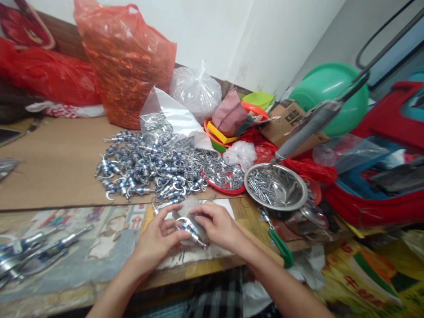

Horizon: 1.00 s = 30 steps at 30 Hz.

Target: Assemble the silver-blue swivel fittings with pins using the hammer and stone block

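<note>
Over the table's front edge, my left hand [160,236] grips a small silver metal hook fitting [189,229] with blue bands, its curved hook facing up. My right hand [220,223] is close beside it, fingers bent together at the fitting's upper side; what they pinch is hidden and blurred. Beneath both hands lies a pale sheet [225,254]. Just behind them spreads a large pile of similar blue-banded hook fittings [139,165]. A red tray [228,191] of small metal clips and a steel bowl [293,194] of metal pins stand to the right.
Several more fittings [36,249] lie at the front left. A grey-handled electric tool [301,128] hangs over the bowl. Green-handled pliers or a similar tool [281,249] lie at the table edge. Behind stand an orange bag [126,66], a clear bag [197,90] and a green basin [351,101].
</note>
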Motion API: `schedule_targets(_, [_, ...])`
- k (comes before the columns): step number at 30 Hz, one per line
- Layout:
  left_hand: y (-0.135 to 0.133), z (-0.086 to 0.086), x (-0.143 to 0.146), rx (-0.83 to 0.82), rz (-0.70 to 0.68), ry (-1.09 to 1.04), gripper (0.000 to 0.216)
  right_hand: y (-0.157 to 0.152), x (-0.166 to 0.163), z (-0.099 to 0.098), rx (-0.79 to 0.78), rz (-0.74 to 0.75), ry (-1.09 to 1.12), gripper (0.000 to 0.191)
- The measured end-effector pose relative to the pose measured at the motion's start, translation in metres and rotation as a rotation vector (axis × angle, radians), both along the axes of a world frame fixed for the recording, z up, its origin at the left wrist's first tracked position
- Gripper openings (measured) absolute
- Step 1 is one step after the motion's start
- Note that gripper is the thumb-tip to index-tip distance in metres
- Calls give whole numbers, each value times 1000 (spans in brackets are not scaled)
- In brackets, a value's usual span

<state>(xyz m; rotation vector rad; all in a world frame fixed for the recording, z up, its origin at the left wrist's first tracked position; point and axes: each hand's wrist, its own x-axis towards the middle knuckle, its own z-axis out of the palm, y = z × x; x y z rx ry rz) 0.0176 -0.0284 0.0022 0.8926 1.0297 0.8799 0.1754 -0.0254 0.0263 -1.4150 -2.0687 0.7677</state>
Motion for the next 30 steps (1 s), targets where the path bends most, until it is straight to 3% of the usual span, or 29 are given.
schedule_targets(3, [0, 0, 1, -4, -6, -1, 65, 5, 2, -1, -241, -53, 134, 15])
schedule_targets(5, [0, -1, 1, -4, -7, -10, 65, 7, 2, 1, -270, -6, 97, 14])
schedule_targets(10, [0, -1, 0, -4, -16, -14, 67, 12, 0, 0, -105, 73, -33, 16])
schedule_targets(18, [-1, -1, 2, -1, 10, -19, 64, 11, -3, -10, -42, -32, 106, 13])
schedule_targets(21, [-1, 1, 2, 0, 10, 5, 62, 7, 14, -10, 121, -150, 190, 16])
schedule_targets(24, [-1, 2, 2, -3, -3, 11, 61, 0, 45, -18, 264, -321, -15, 23])
schedule_targets(27, [-1, 1, 2, -9, 15, 12, 61, -11, 73, -35, 169, -283, -387, 33])
schedule_targets(30, [0, -2, 2, -9, 28, 18, 63, -18, 83, -45, 80, -271, -510, 22])
